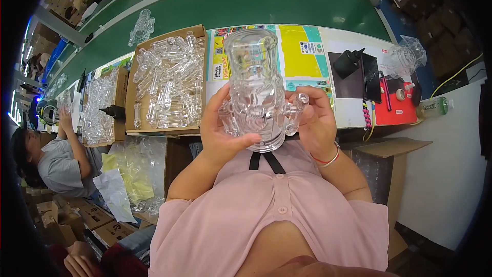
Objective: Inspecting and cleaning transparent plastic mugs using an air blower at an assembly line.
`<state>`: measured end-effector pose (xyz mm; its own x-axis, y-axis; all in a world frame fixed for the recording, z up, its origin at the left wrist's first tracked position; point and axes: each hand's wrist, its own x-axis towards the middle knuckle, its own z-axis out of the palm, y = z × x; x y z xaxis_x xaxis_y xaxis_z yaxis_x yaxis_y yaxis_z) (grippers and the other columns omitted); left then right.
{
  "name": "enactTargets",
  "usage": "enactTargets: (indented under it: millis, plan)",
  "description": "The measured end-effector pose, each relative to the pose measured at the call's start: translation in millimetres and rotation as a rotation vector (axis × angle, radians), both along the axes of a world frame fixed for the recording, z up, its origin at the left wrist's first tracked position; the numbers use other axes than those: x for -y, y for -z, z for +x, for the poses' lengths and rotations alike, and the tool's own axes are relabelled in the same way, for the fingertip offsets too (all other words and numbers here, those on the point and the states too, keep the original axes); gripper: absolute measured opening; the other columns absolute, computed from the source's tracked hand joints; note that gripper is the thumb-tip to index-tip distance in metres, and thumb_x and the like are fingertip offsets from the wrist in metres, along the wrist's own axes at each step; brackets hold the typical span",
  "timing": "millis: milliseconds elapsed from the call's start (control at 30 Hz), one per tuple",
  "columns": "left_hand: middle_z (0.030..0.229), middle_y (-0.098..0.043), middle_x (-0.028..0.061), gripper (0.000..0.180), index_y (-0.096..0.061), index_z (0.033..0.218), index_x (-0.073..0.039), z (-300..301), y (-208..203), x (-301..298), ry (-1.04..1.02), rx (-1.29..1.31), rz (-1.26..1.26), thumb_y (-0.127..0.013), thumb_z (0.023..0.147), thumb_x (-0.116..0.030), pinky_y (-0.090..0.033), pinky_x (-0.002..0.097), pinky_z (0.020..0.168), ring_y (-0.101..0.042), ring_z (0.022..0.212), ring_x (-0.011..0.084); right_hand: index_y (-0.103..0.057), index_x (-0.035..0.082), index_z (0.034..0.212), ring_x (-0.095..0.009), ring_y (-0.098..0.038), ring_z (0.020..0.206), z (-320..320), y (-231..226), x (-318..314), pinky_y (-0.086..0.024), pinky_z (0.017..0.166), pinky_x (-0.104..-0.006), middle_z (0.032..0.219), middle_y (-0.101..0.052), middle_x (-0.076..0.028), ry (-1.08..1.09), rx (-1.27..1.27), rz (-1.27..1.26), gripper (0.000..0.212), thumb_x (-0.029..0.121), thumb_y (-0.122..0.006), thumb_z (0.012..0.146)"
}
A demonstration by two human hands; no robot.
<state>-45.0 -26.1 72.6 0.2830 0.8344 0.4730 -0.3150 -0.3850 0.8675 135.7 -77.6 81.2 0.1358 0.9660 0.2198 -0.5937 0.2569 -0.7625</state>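
A clear glass figure-shaped vessel (254, 90) stands upright between my hands, its round open rim toward the far side of the table. Wrapped round its left side, my left hand (218, 133) has the thumb across the lower front. My right hand (316, 123) grips the right side, with fingers about a small clear side arm (297, 110) that sticks out from the body. A similar arm on the left side is partly covered by my left hand.
Left of me, a cardboard tray (199, 132) holds many clear glass tube pieces; a second tray (122, 107) lies beyond it. A black dropper bottle (348, 63) stands on the right, near a red mat (402, 107) and a plastic-wrapped glass piece (405, 57). A co-worker (64, 166) sits at left.
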Motion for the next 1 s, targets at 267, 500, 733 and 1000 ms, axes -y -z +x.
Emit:
enactTargets:
  millis: [267, 500, 733, 1000]
  plan:
    - [0.117, -0.046, 0.0154, 0.091, -0.034, 0.127, 0.002, -9, 1, 8, -0.084, -0.017, 0.047, -0.084, 0.055, -0.021, -0.041, 0.0347, 0.091, -0.049, 0.107, 0.0235, -0.044, 0.000, 0.111, -0.020, -0.051, 0.099, 1, 2, 4, -0.040, 0.088, -0.0327, 0.098, -0.051, -0.010, 0.105, 0.336, 0.180, 0.039, 0.026, -0.057, 0.085]
    - [0.115, -0.044, 0.0146, 0.094, -0.035, 0.127, -0.002, -14, -5, 1, -0.195, -0.262, 0.459, -0.086, 0.051, -0.023, -0.041, 0.0338, 0.086, -0.049, 0.102, 0.0241, -0.046, 0.001, 0.109, -0.018, -0.050, 0.095, -2, 9, -2, -0.039, 0.085, -0.0303, 0.106, -0.053, -0.013, 0.154, 0.433, 0.288, 0.028, 0.016, -0.055, 0.086]
    - [0.119, -0.045, 0.0076, 0.094, -0.033, 0.129, -0.004, -27, -22, 11, 0.316, -0.220, -0.349, -0.084, 0.053, -0.028, -0.037, 0.0344, 0.090, -0.046, 0.106, 0.0190, -0.049, 0.003, 0.103, -0.022, -0.048, 0.100, 11, 6, 27, -0.034, 0.091, -0.0355, 0.103, -0.051, -0.010, 0.189, 0.734, 0.207, 0.041, 0.036, -0.060, 0.081]
    - [0.120, -0.050, 0.0142, 0.081, -0.040, 0.127, -0.003, -25, -24, 36, 0.510, -0.301, 0.135, -0.078, 0.062, -0.033, -0.035, 0.0385, 0.095, -0.047, 0.112, 0.0270, -0.047, 0.004, 0.107, -0.026, -0.048, 0.100, -4, -33, 56, -0.031, 0.096, -0.0415, 0.095, -0.049, -0.011, 0.071, 0.435, 0.290, 0.041, 0.034, -0.058, 0.082]
